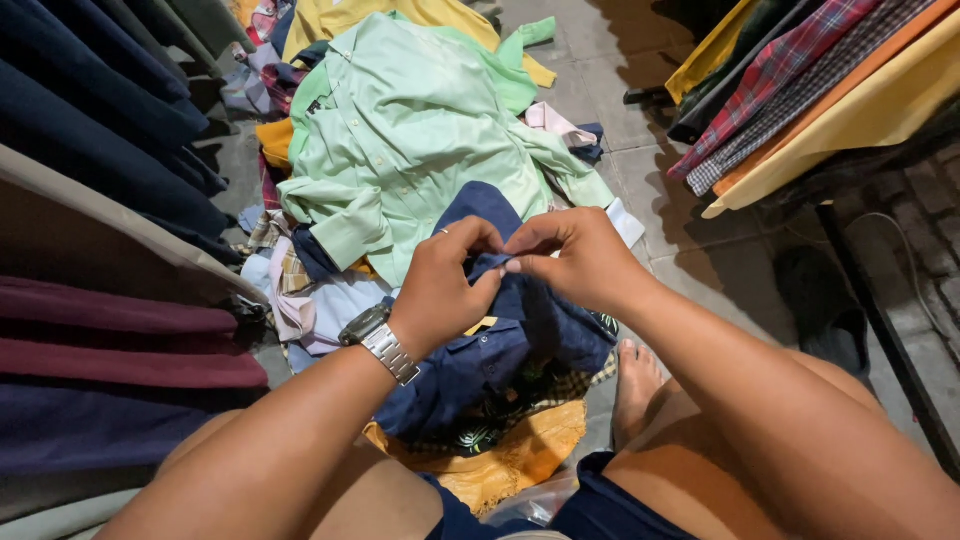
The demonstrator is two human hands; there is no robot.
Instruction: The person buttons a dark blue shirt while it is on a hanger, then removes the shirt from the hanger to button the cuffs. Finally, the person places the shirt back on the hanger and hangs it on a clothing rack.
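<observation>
On the floor ahead, a big heap of shirts (330,250) spreads out, topped by a rumpled light-green shirt (420,130), so plenty looks unsorted. Nearer in, a navy shirt (480,360) lies over the person's lap, on top of an orange patterned cloth (520,455). The 2 hands meet at its upper edge: left hand (440,290) and right hand (580,260) both closed in a fingertip pinch on a fold of navy cloth. I judge this shirt only just begun.
</observation>
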